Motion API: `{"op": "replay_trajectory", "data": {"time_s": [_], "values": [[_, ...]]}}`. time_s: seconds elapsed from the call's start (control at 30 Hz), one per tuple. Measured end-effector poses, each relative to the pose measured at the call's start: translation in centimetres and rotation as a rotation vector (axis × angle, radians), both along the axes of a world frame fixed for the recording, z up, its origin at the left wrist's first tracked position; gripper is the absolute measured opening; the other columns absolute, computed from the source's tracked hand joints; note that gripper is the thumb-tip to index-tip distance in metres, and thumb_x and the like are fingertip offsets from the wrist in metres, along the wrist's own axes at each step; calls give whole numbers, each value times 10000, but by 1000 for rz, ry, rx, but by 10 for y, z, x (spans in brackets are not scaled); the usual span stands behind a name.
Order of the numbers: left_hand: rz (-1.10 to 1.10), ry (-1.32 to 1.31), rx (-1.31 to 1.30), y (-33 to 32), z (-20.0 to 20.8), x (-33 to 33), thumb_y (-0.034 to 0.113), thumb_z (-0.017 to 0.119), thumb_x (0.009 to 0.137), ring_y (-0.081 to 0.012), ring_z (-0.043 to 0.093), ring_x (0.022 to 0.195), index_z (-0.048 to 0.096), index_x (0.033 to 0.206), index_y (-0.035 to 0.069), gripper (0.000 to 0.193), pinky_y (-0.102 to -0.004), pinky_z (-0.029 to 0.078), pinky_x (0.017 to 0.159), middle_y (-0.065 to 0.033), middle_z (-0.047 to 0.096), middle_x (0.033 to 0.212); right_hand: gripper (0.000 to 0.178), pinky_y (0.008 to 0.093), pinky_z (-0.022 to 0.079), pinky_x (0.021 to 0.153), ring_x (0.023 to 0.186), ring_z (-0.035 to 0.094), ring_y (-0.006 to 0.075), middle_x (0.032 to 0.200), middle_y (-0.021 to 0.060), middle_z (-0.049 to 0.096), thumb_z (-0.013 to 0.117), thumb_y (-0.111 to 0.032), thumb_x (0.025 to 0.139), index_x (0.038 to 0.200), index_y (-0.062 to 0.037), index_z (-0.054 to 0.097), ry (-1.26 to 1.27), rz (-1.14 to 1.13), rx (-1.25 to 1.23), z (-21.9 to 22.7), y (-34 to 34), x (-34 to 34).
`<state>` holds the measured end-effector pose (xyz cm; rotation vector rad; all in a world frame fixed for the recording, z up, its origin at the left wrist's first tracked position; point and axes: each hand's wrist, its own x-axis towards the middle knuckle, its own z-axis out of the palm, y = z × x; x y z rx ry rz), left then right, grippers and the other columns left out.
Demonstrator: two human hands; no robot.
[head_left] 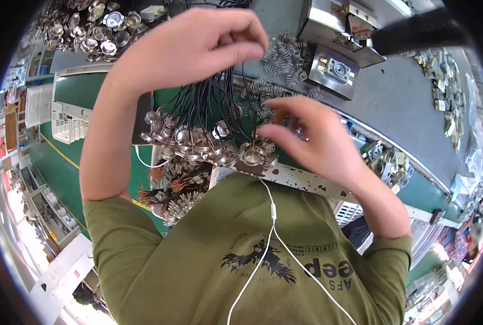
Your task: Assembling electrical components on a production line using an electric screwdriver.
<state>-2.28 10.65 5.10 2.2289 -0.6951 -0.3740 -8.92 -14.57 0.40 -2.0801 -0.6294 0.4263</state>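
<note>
My left hand (pixel 198 51) is raised over the far part of the bench, fingers curled and thumb tip close to the fingertips. Whatever it pinches, if anything, is too small to make out. Lower and to the right, my right hand (pixel 322 141) has bent fingers, with thumb and forefinger apart. A small shiny bit shows in its hollow, its kind unclear. Between my forearms hangs a bundle of black wires (pixel 206 103), ending in round silvery metal cups (pixel 198 143) heaped at the near bench edge. Loose coil springs (pixel 284 57) lie beyond my right hand.
A metal fixture (pixel 336 70) with a round seat stands at the back right, beneath a press-like block (pixel 355 24). More metal cups (pixel 95 32) are piled at far left. Small metal parts (pixel 442 86) line the right side. A chipped white edge (pixel 301 183) runs before my chest.
</note>
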Motion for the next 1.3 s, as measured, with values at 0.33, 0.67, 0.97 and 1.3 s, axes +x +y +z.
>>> {"op": "replay_trajectory", "data": {"time_s": [0.33, 0.67, 0.97, 1.3], "values": [[-138, -89, 103, -7, 22, -18, 77, 723, 905, -234, 699, 809, 711, 1009, 12, 123, -339, 540, 701, -100, 706, 891, 237, 259, 466, 537, 567, 593, 108, 685, 32, 637, 547, -136, 1068, 1240, 5, 629, 539, -148, 103, 65, -50, 37], [-174, -511, 33, -100, -26, 32, 208, 727, 897, -316, 690, 865, 622, 974, 74, 186, -433, 538, 732, -89, 675, 882, 314, 336, 559, 695, 750, 735, 193, 864, 148, 731, 661, -26, 965, 1279, -14, 677, -137, -209, -155, -8, -85, 7], [-263, -586, 118, -116, -48, 36, 175, 682, 898, -276, 700, 848, 657, 923, 74, 108, -408, 557, 721, -61, 691, 846, 265, 268, 546, 746, 830, 667, 102, 959, 55, 712, 631, -48, 1020, 1276, 19, 649, 196, -339, 162, -15, -88, -13], [-201, -517, 100, -120, -38, 29, 206, 708, 905, -276, 685, 893, 675, 974, 70, 156, -399, 556, 755, -66, 668, 921, 353, 259, 569, 792, 875, 672, 107, 1108, 72, 668, 662, -71, 1021, 1346, 32, 571, 468, -463, 491, -13, -96, -20]]}}
